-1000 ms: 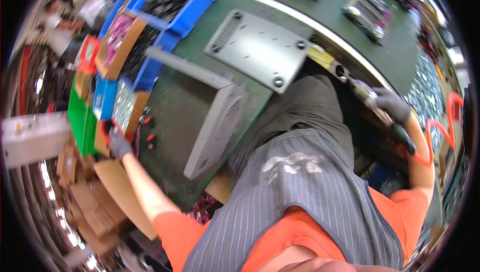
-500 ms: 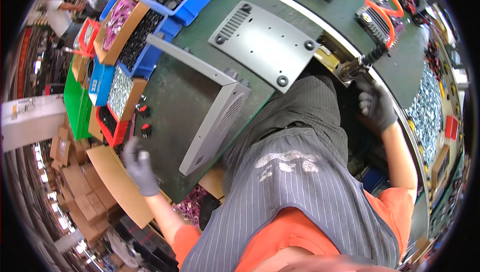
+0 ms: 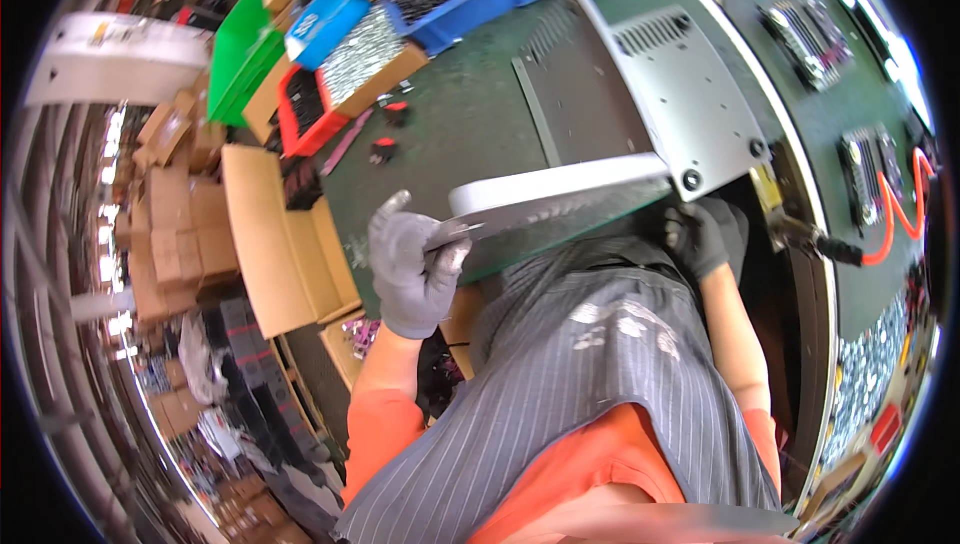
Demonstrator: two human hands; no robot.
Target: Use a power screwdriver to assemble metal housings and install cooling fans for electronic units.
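Observation:
A grey sheet-metal casing [image 3: 560, 189] stands tilted over the near edge of the green bench, one long side toward me. My left hand [image 3: 410, 269], in a grey glove, is closed on the casing's left corner, thumb on one face and fingers on the other. By its right end, my gloved right hand [image 3: 698, 239] has curled fingers just below the corner. Whether these fingers touch the metal, or hold anything, is hidden. Beyond the casing, a silver metal plate [image 3: 690, 94] with round black feet lies flat, partly covered by it.
Blue bins [image 3: 465, 19] of black parts line the far side. A red bin [image 3: 315, 114] and a carton of silver screws [image 3: 365, 54] stand at left. A powered screwdriver [image 3: 815, 241] on an orange coiled hose lies at right. An open carton [image 3: 275, 244] flanks the bench.
My left hand has moved right and taken hold of the casing, which has turned and tilted. My right hand has left the screwdriver's side for the casing's right end. The view has swung too.

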